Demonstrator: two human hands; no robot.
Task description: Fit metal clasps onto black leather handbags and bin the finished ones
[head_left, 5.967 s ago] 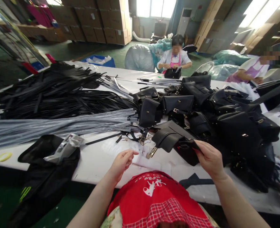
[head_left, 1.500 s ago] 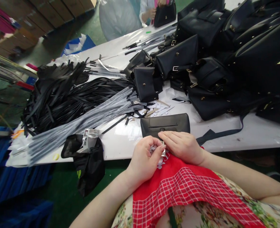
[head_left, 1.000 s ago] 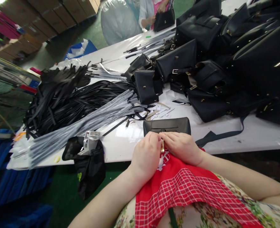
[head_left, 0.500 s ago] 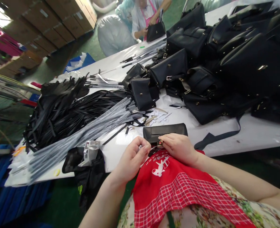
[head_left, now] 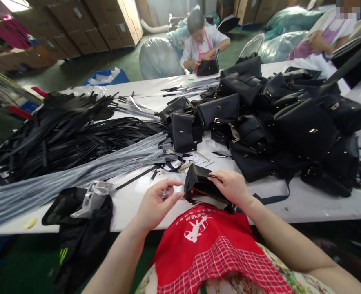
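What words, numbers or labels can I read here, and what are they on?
Red apron: white characters above the printed figure, too blurred to read.
Black cloth: yellow-green marking, perhaps "10" or "19", unclear.
Cardboard boxes: pale labels, too small to read.

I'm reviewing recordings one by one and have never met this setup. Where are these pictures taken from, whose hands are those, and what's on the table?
There is no machine: a person in a red apron works bare-handed, and every picture comes from one camera on that person's head, looking forward and down. The right hand grips the edge of a small black bag. The left hand is just to its left, thumb and forefinger apart; whether it holds anything is unclear. On the white table, a heap of black bags lies to the right, black straps and grey strips to the left. Another person is across the table.
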